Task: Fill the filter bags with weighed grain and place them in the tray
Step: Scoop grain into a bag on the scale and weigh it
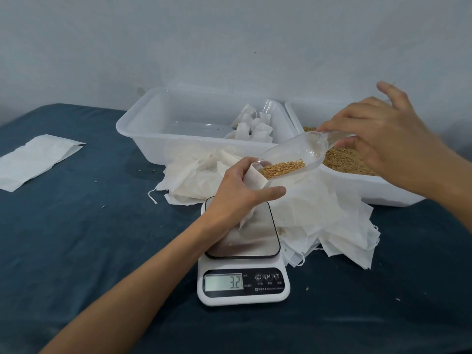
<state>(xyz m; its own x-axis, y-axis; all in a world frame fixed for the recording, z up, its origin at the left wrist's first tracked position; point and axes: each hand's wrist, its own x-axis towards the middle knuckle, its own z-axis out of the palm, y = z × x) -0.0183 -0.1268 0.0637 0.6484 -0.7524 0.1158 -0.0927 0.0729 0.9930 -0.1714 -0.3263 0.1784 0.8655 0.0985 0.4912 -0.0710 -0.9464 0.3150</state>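
Blue cloth table: left hand [240, 192] grips filter bag [256, 178] over scale [242, 254] (reads 3.2). Right hand [378, 139] pinches scoop [293, 154], tipping grain [282, 167] at what looks like the bag mouth. Risk: floppy mouth folds, grain spills. Tray [132, 129] sits far, holding filled bags.

Colours on my workbench: mostly white and clear against dark blue.

My cloth [89, 238] is plain dark teal-blue. The scale [242, 297] is white with a silver plate, a black panel and a grey-green display. The filter bag [256, 178] I hold is white, as are the loose bags [332, 226]. The scoop [293, 154] is clear; its grain [283, 167] is golden-tan. The tray [158, 123] is translucent white. The wall [229, 34] is pale grey.
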